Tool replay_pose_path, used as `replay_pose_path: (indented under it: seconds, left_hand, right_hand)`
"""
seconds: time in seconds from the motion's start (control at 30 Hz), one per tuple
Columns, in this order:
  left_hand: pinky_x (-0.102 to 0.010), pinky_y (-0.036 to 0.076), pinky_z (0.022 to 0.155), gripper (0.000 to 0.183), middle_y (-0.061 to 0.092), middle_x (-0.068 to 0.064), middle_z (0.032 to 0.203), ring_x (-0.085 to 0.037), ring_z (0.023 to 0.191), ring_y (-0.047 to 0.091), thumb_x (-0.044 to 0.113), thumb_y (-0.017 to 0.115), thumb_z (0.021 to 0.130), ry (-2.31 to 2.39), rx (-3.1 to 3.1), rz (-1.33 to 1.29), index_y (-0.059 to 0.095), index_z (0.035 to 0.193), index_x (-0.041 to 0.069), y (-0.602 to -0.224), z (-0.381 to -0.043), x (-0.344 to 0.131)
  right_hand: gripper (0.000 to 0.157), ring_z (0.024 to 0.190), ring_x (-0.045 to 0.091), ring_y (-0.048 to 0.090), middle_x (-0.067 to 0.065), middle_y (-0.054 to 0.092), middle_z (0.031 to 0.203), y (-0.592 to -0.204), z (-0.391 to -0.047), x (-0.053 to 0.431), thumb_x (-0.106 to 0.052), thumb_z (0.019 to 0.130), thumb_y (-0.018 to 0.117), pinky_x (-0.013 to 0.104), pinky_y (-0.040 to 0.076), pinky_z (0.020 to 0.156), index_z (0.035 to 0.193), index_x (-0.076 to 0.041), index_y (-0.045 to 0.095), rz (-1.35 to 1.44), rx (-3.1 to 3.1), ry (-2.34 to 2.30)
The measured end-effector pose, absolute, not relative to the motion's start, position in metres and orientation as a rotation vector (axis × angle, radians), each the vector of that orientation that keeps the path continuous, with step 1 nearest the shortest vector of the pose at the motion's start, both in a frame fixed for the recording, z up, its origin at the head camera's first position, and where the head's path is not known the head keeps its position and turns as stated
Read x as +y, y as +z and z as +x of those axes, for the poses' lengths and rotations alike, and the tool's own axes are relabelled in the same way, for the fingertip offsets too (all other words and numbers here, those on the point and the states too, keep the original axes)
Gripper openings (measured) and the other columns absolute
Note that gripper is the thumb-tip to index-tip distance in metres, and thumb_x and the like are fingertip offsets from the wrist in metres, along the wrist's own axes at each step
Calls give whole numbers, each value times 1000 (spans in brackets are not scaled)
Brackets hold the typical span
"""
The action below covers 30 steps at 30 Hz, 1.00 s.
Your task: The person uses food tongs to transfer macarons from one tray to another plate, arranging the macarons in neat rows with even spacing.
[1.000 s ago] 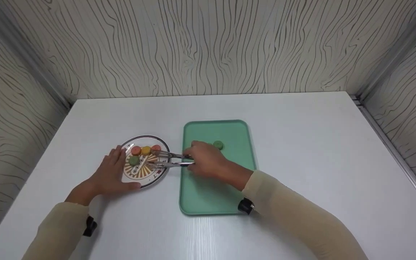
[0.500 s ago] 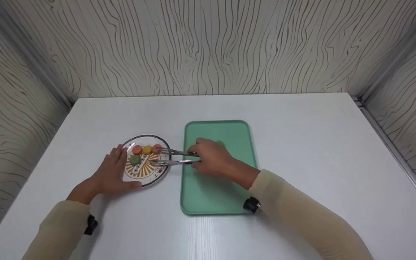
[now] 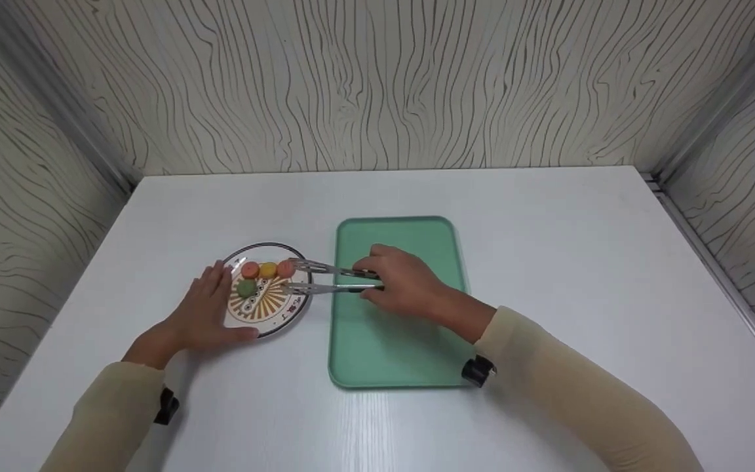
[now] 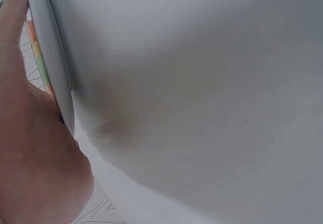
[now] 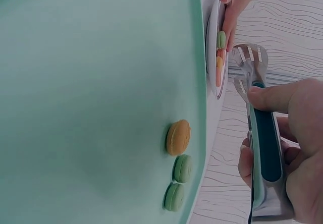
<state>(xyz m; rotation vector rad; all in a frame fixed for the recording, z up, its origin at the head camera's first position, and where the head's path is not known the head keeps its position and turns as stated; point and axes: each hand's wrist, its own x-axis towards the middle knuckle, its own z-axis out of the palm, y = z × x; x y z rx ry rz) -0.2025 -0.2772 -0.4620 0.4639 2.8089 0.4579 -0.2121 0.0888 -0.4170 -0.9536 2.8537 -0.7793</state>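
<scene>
My right hand grips metal tongs with dark teal handle grips. Their arms stand apart with nothing between, the tips over the right side of a white patterned plate. On that plate lie two pinkish-orange macarons, a yellow macaron between them, and a green macaron. My left hand rests against the plate's left and near rim, fingers straight and thumb spread. In the right wrist view an orange macaron and two green macarons lie on the tray; my right hand hides them in the head view.
A green rectangular tray lies right of the plate, under my right hand. The white table extends on both sides. Panels with a wood-grain pattern stand at the back and sides.
My right hand and the tongs have drawn back to the right and slightly farther from me. A green macaron on the tray has gone out of sight behind that hand. My left hand stays put.
</scene>
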Motion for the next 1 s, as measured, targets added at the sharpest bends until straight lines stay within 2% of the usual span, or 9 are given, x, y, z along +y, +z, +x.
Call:
replay_pose_path:
  seconds: [0.3,0.57,1.0]
  left_hand:
    - [-67,8,120,131,-3,-34,165,-52,151,-3,70,71,80,462,2810,464,6,156,-14,-465,-204,-279]
    - [-67,8,120,130,-2,-35,164,-53,151,-2,68,71,81,467,2816,480,7,156,-15,-464,-203,-278]
    - [-67,10,119,130,-1,-35,164,-53,151,-1,69,71,81,448,2825,481,7,155,-16,-464,-203,-278]
  right_hand:
    - [29,74,14,48,9,63,92,-415,-209,109,-13,89,76,30,43,62,117,-8,76,-944,2856,-816]
    - [35,75,13,47,5,61,90,-414,-205,124,-25,88,82,29,42,62,120,-12,75,-957,2880,-820]
    - [36,77,14,47,7,63,97,-417,-200,152,-16,90,79,31,44,65,125,-12,73,-889,2918,-794]
